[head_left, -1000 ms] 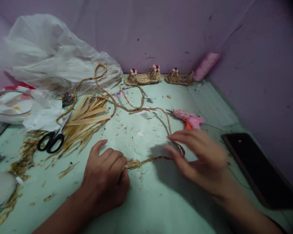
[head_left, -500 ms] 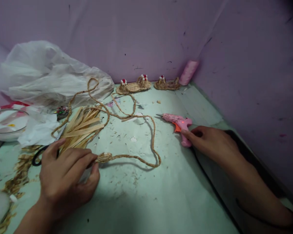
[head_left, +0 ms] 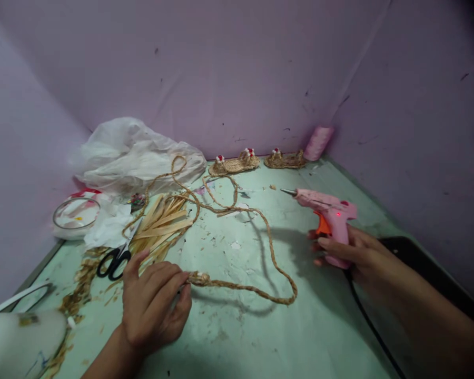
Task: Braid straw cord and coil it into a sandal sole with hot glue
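Observation:
Between the thumb and fingers of my left hand (head_left: pixel 156 302) is the coiled end of a braided straw rope (head_left: pixel 245 287). The rope's small wound bundle (head_left: pixel 199 279) sticks out past my fingertips, and the rest loops across the table toward the back. My right hand (head_left: pixel 351 250) is wrapped round the handle of a pink glue gun (head_left: pixel 326 205), raised off the table. Its metal nozzle points left, its trigger is orange and a red light glows on its side. Black-handled scissors (head_left: pixel 116 260) lie beside my left hand, near flat straw strips (head_left: pixel 161 223).
Small woven slippers (head_left: pixel 235 166) with red and white beads stand along the back wall, beside a pink thread cone (head_left: pixel 318 143). A plastic bag (head_left: pixel 138 155) fills the back left. A whitish container (head_left: pixel 23 337) sits front left; the gun's black cord (head_left: pixel 373 321) trails right.
My right hand has closed round the glue gun's handle and lifted it from the table. My left hand still pinches the rope end. The view has shifted, so things appear lower and farther right.

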A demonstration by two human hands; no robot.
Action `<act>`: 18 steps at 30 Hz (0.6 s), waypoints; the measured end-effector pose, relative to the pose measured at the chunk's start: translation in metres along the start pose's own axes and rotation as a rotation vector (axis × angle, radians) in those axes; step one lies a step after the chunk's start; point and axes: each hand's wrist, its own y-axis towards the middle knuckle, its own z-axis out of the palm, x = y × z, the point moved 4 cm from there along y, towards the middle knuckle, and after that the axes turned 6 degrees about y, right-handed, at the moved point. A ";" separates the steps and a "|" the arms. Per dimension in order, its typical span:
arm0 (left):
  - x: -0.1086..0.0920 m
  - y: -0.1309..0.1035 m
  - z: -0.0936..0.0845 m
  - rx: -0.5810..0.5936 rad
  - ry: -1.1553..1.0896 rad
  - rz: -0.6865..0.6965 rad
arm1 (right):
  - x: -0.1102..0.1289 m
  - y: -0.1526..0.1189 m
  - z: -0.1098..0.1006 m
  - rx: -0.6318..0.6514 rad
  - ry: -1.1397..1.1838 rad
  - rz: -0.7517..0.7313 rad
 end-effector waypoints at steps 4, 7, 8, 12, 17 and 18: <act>-0.002 -0.001 0.001 0.011 -0.002 0.001 | 0.023 -0.015 0.018 0.209 0.093 0.038; -0.005 -0.003 0.003 0.040 -0.004 0.042 | 0.033 -0.025 0.033 0.313 0.091 0.012; -0.007 -0.003 0.003 0.044 -0.003 0.059 | 0.033 -0.027 0.037 0.342 0.078 0.017; -0.011 -0.003 0.003 0.050 0.000 0.114 | 0.030 -0.033 0.045 0.482 -0.004 0.013; -0.013 0.000 0.003 0.043 -0.014 0.091 | 0.033 -0.033 0.042 0.543 -0.016 -0.001; -0.013 0.000 0.002 0.035 -0.014 0.087 | 0.033 -0.033 0.041 0.542 -0.017 -0.007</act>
